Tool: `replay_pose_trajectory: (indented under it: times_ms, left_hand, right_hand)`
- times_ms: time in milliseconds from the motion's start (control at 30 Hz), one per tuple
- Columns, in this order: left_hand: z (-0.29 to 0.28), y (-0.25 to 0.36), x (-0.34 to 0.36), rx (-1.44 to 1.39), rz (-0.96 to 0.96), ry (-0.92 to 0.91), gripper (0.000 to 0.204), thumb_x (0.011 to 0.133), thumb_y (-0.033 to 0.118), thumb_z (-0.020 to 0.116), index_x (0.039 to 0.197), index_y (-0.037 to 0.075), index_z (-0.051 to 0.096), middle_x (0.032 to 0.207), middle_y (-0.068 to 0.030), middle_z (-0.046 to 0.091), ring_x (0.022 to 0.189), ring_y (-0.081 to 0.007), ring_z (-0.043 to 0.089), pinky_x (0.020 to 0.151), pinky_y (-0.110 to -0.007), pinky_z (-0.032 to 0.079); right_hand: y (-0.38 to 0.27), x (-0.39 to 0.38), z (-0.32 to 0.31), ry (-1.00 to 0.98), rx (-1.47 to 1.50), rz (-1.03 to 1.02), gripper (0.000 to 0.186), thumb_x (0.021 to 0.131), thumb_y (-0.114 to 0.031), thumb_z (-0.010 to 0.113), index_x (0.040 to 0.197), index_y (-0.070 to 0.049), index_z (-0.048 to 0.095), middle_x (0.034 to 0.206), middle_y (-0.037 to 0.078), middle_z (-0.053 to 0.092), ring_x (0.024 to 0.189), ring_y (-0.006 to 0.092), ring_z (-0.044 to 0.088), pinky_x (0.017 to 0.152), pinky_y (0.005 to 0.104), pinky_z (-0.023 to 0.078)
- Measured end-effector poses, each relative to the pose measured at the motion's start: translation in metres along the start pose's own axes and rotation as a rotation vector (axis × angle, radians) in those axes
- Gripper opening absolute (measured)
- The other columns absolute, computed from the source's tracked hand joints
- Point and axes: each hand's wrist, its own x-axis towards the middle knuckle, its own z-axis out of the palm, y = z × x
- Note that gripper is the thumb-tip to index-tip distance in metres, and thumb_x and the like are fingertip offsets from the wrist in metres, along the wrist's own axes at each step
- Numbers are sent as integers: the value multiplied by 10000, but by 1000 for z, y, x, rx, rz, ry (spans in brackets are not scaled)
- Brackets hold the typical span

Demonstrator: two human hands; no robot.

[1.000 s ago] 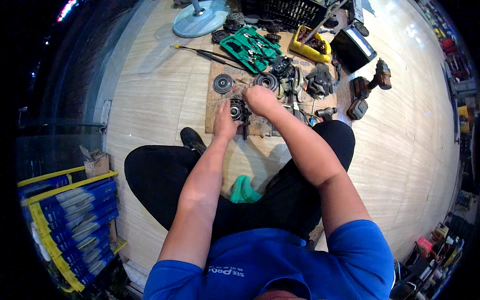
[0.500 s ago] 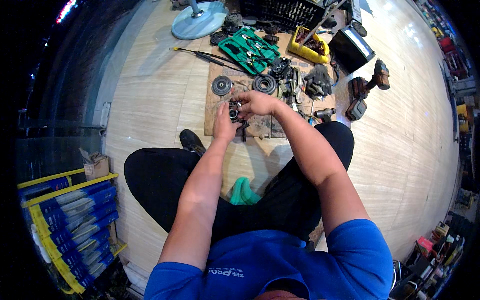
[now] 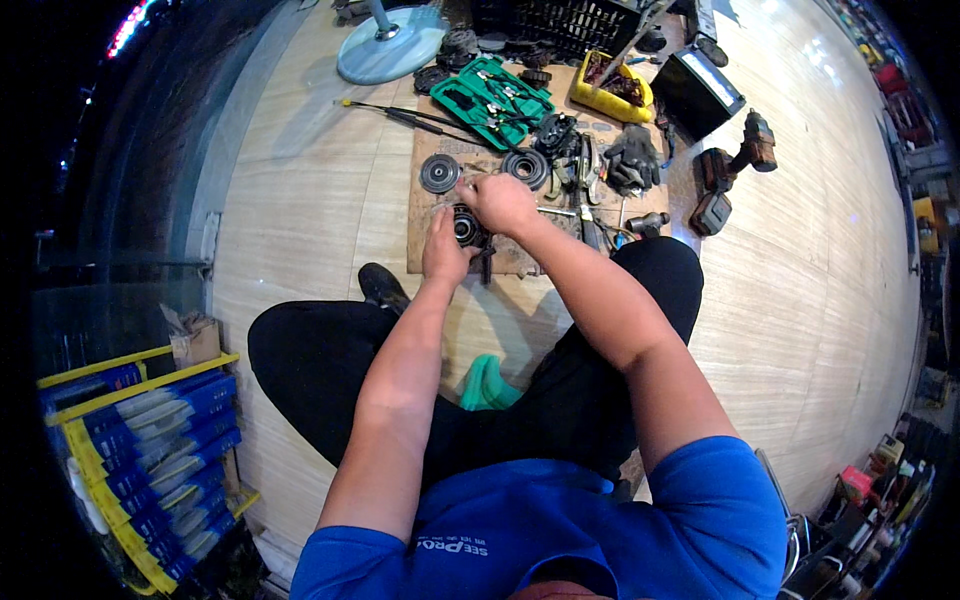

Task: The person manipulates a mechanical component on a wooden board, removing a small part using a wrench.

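My left hand (image 3: 446,250) is wrapped round the left side of a dark, round mechanical part (image 3: 466,228) with a ringed metal centre, which rests on a stained cardboard sheet (image 3: 520,262). Just beyond it, my right hand (image 3: 500,203) is closed, thumb and fingers pressed together; whatever they hold is too small to make out. Its fingertips are beside the near edge of a grooved pulley disc (image 3: 440,173) lying flat. Past the right knuckles lies a second, thicker ring-shaped pulley (image 3: 525,168). A short dark stub (image 3: 487,268) sticks out on the near side of the part.
Beyond the pulleys lies an open green tool case (image 3: 492,102). A yellow tray (image 3: 612,88), dark gloves (image 3: 634,160), a hammer (image 3: 650,223) and a cordless impact driver (image 3: 735,165) are to the right. A round stand base (image 3: 390,45) is at the far left.
My right hand has come off the round part and moved slightly away from me, toward the pulley disc, with its fingers closing. My left hand stays on the part, whose ringed face now shows more.
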Motion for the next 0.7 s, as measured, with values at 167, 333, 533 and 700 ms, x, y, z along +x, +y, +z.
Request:
replay_pose_trajectory:
  times_ms: [167, 333, 533, 700]
  left_hand:
    - [3, 2, 2, -13, 25, -8, 898, 648, 107, 864, 1410, 8, 401, 1475, -184, 390, 1360, -335, 396, 1117, -389, 366]
    - [-2, 5, 0, -9, -16, -44, 911, 645, 102, 863, 1417, 7, 390, 1476, -182, 390, 1358, -339, 397, 1108, -387, 375]
    - [-5, -1, -3, 8, -42, -24, 885, 678, 117, 848, 1432, 37, 390, 1505, -142, 365, 1354, -323, 408, 1080, -396, 404]
    - [0, 11, 3, 4, -10, -33, 905, 659, 111, 861, 1426, 26, 389, 1489, -152, 383, 1345, -328, 418, 1085, -393, 399]
  right_hand:
    - [23, 14, 7, -41, 678, 407, 323, 904, -308, 574, 901, -12, 705, 741, 188, 683, 741, 357, 688, 695, 447, 533]
    - [32, 3, -7, -306, 285, -198, 225, 891, -198, 640, 970, 12, 661, 752, 137, 678, 695, 263, 674, 641, 402, 520]
    - [-7, -10, -22, -222, -224, -39, 248, 855, -174, 572, 1007, -5, 671, 855, 244, 673, 839, 414, 667, 767, 474, 537]
    - [19, 1, 21, -48, -77, 4, 276, 900, -207, 542, 1016, 11, 667, 846, 220, 701, 772, 329, 706, 662, 449, 551]
